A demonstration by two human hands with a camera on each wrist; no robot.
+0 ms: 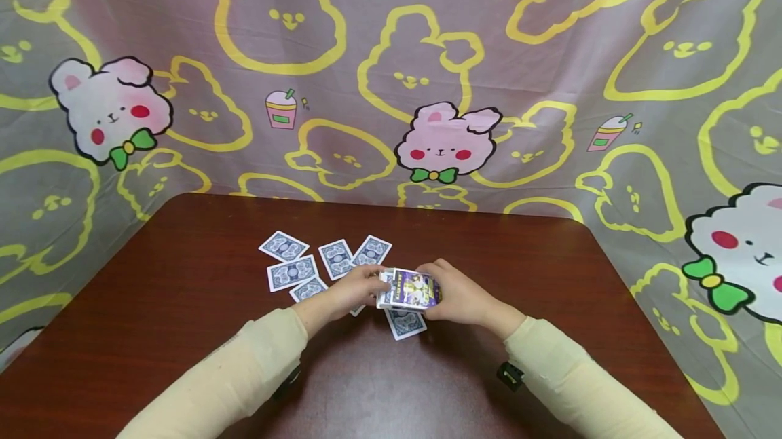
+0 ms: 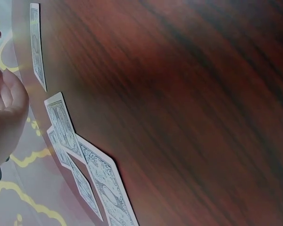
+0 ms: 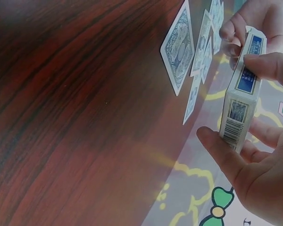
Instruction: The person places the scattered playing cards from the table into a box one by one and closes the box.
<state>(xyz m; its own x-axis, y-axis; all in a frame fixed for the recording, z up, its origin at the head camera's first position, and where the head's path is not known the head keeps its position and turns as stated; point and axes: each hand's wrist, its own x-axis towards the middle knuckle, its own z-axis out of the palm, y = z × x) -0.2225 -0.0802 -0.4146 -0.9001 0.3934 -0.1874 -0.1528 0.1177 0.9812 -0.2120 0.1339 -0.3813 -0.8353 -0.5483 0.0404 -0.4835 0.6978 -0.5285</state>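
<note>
Above the table, my right hand [image 1: 464,294] grips a playing-card box [image 1: 417,290] with a purple and yellow picture on its face. In the right wrist view the box [image 3: 245,87] shows a blue-labelled side and a barcode end. My left hand [image 1: 351,292] pinches playing cards [image 1: 385,284] at the box's left end; how far they sit inside it is hard to tell. The left wrist view catches only part of the left hand [image 2: 7,108] at its edge. Below the box, a face-down card [image 1: 406,323] lies on the table.
Several blue-backed cards lie scattered left of the box, among them a top-left card [image 1: 284,247], one below it [image 1: 292,273] and one farther right [image 1: 372,250]. Some overlap. A cartoon-printed curtain [image 1: 342,96] hangs behind the brown table [image 1: 201,303].
</note>
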